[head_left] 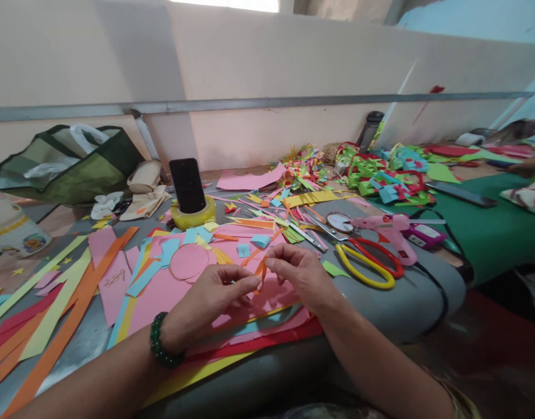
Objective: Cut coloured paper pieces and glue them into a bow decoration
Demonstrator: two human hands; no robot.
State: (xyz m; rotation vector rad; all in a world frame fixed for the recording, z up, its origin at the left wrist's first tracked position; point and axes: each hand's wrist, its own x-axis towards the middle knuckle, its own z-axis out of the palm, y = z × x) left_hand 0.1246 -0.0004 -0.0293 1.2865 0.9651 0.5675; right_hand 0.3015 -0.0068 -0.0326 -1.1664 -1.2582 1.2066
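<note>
Between my two hands is a narrow orange paper strip [261, 270], bent or folded. My left hand [219, 294], with a green bead bracelet [159, 343] at the wrist, pinches its lower end. From the other side my right hand [300, 273] pinches the strip's upper part between thumb and forefinger. Both hands hover over stacked pink paper sheets [153, 297]. A pink paper circle [189, 262] lies left of them, among small blue paper pieces [243, 250]. Right of my hands rest scissors [365, 267] with one yellow and one red handle.
A pink glue gun [396, 233] with a cable lies at the right. A phone [187, 186] leans upright in a yellow tape roll [195, 215]. Long coloured strips [70, 314] spread leftward. Behind are a green bag [75, 169] and paper ornaments [376, 174]. Another person's hand [529, 167] is at far right.
</note>
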